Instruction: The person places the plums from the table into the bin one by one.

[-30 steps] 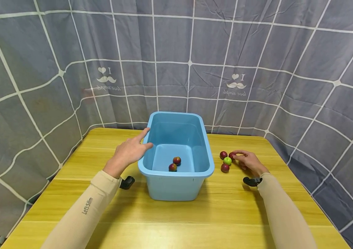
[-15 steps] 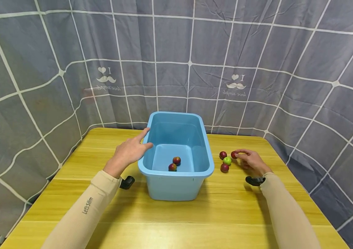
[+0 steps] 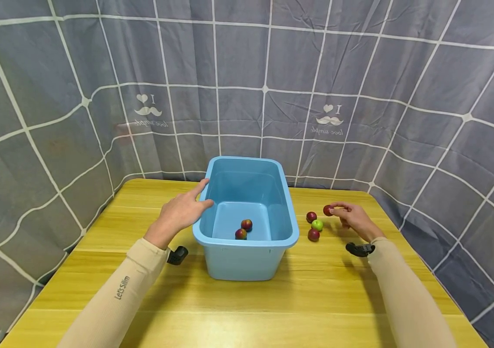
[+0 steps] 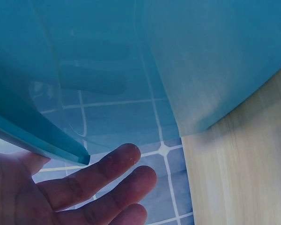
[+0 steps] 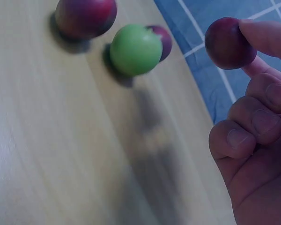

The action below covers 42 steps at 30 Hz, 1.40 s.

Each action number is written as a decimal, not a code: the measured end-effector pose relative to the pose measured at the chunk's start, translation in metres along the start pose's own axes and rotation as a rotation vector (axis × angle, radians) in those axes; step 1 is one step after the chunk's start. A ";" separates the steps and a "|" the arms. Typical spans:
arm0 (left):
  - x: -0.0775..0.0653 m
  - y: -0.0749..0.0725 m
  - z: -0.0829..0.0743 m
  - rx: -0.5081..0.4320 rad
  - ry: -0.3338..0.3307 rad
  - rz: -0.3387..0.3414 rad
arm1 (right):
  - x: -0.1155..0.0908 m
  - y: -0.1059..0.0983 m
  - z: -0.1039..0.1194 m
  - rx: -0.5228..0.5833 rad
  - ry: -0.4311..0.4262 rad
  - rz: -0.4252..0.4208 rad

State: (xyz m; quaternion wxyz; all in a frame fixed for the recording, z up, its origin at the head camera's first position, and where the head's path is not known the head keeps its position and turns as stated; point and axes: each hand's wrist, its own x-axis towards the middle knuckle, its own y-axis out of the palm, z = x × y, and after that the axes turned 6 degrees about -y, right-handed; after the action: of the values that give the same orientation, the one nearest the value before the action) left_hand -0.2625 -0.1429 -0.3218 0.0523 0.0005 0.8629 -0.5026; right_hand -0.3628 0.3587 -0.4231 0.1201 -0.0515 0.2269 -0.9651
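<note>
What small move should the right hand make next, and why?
Probably the right hand should carry the pinched dark red fruit left, over the blue bin. The right wrist view shows that fruit held clear of the table, two reddish fruits already lie inside the bin, and its top is open.

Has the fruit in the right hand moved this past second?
Yes: in the head view the red fruit has shifted up the picture and slightly right, away from the green fruit.
</note>
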 end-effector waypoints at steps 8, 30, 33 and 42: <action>0.001 0.001 0.000 -0.001 -0.001 -0.001 | 0.005 0.000 0.024 -0.034 -0.039 0.013; 0.000 0.001 0.001 0.007 0.004 -0.004 | 0.017 0.006 0.097 -0.123 -0.223 0.087; 0.001 0.001 0.001 0.008 0.004 -0.003 | 0.018 0.009 0.110 -0.147 -0.232 0.092; 0.001 0.001 0.001 0.008 0.003 -0.002 | 0.024 0.017 0.142 -0.230 -0.311 0.131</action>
State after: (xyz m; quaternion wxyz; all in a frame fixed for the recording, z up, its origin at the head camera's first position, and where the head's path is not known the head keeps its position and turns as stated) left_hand -0.2633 -0.1430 -0.3229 0.0503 0.0004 0.8611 -0.5060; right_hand -0.3605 0.2776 -0.3029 0.2097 -0.1984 0.3172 -0.9034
